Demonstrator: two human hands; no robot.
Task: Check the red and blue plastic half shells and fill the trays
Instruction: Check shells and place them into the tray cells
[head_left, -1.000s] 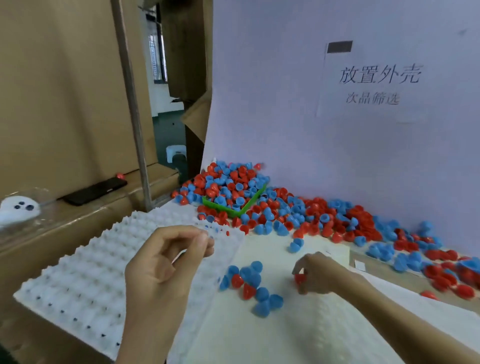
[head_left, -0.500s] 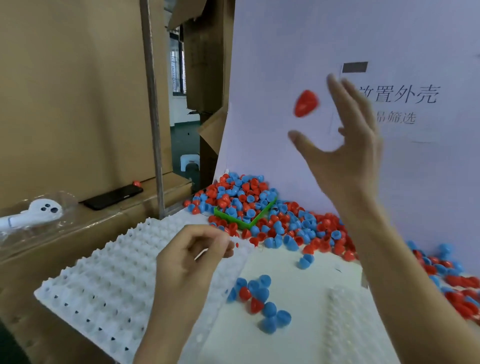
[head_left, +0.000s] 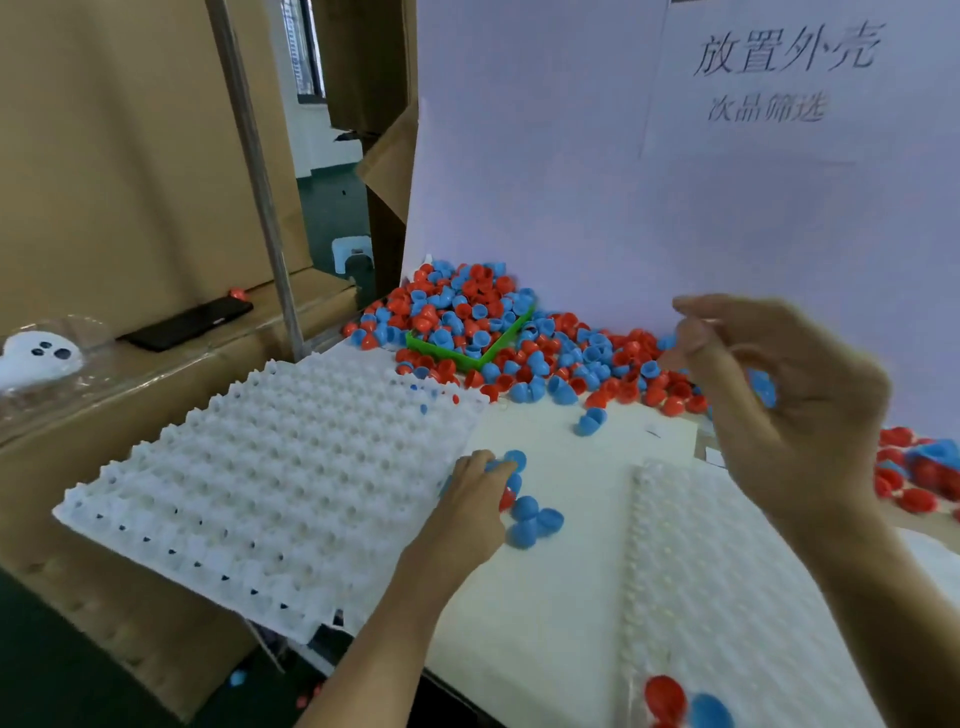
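A big heap of red and blue half shells (head_left: 519, 338) lies along the white backdrop, partly burying a green tray (head_left: 470, 358). A white dimpled tray (head_left: 260, 467) sits at the left. A second white tray (head_left: 727, 571) lies at the right, with a red shell (head_left: 665, 696) and a blue shell (head_left: 709, 713) at its near end. Between the trays is a small cluster of shells (head_left: 527, 517). My left hand (head_left: 472, 493) is down on this cluster, fingers curled onto a blue shell (head_left: 515, 460). My right hand (head_left: 779, 395) hovers blurred above the heap, fingers loosely curled, nothing held.
A black phone (head_left: 192, 322) and a white object in clear plastic (head_left: 36, 358) lie on the cardboard ledge at the left. A metal pole (head_left: 260, 182) rises behind the left tray. The lettered backdrop (head_left: 727, 182) closes the back. Stray shells (head_left: 236, 678) lie on the floor.
My right hand tossed a red shell upward, then came down to hover over the heap. My left hand dropped from above the left tray onto the small cluster.
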